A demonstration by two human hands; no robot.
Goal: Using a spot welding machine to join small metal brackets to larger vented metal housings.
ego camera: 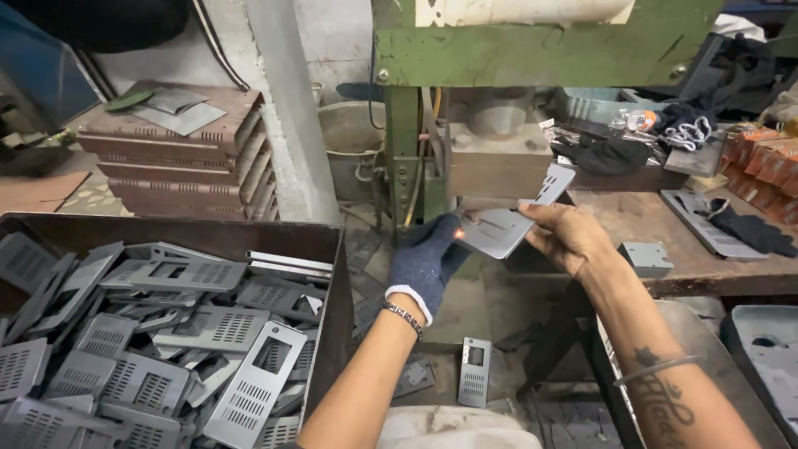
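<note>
The flat grey sheet-metal plate with punched slots and a rectangular cut-out sits in mid-air between the two hands, in front of the green steel press frame and above the gap between the bin and the worktop. The left hand in a dark blue knitted glove pinches its lower left corner, while the bare right hand clamps the right edge with thumb on top — so both hands are closed on the same plate. The likeliest trouble is a cut: the right hand has no glove, and the stamped edges look thin and raw, so any slide of the plate through those fingers could slice skin. A loose pinch at the left corner could let the plate swing and drop to the floor, where a similar perforated grey plate lies. The brown metal bin heaped with perforated grey plates stands just beside the left forearm — a careless lowering of the arm could scrape it on the rim or the upturned edges. The cluttered brown worktop to the right leaves little bare space for setting anything down.
</note>
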